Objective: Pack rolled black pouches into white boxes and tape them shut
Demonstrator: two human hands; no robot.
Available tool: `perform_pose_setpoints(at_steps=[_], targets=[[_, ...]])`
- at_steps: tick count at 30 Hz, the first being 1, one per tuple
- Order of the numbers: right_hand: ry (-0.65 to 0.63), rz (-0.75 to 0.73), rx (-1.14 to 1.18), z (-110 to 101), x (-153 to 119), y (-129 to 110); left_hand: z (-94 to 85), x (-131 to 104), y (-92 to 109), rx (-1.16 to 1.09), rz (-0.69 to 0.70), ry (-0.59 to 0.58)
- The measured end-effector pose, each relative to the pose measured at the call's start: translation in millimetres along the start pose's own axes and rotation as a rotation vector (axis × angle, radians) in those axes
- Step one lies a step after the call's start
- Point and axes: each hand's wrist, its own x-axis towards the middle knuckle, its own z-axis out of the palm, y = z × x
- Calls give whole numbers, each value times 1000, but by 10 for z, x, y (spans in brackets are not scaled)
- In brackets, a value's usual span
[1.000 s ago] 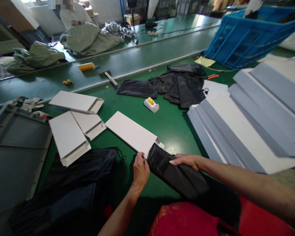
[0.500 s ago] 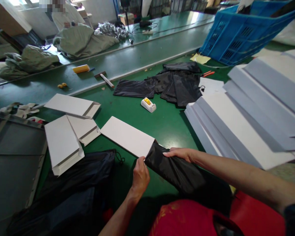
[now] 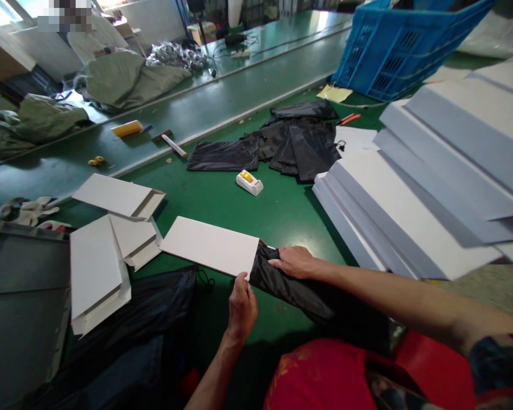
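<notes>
One white box (image 3: 209,246) lies nearer you than the tape dispenser (image 3: 249,183), its corner pinched in your left hand (image 3: 241,308), as the black bag (image 3: 291,289) gripped by your right hand (image 3: 298,262) newly covers its flap end, apparently leaving it partly sheathed.

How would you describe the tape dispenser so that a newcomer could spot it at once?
From the blue crate, come nearer and left to the black bags. Just in front of them, on the green table, sits the tape dispenser: small and white with a yellow roll, unlike the plain white boxes.
</notes>
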Motion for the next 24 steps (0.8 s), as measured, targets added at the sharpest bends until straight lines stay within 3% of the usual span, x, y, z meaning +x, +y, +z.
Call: perform_pose_setpoints(at_steps=[7,13,24], targets=[[96,-22,-179,72,-68,-132,-73,25,1,-87,-17,-53],[276,-40,-323,203,-158,-267,-75,25,27,-108,-38,-75],[387,32,-287,260,-3,-413,-98,95,-77,-92,-32,-36]])
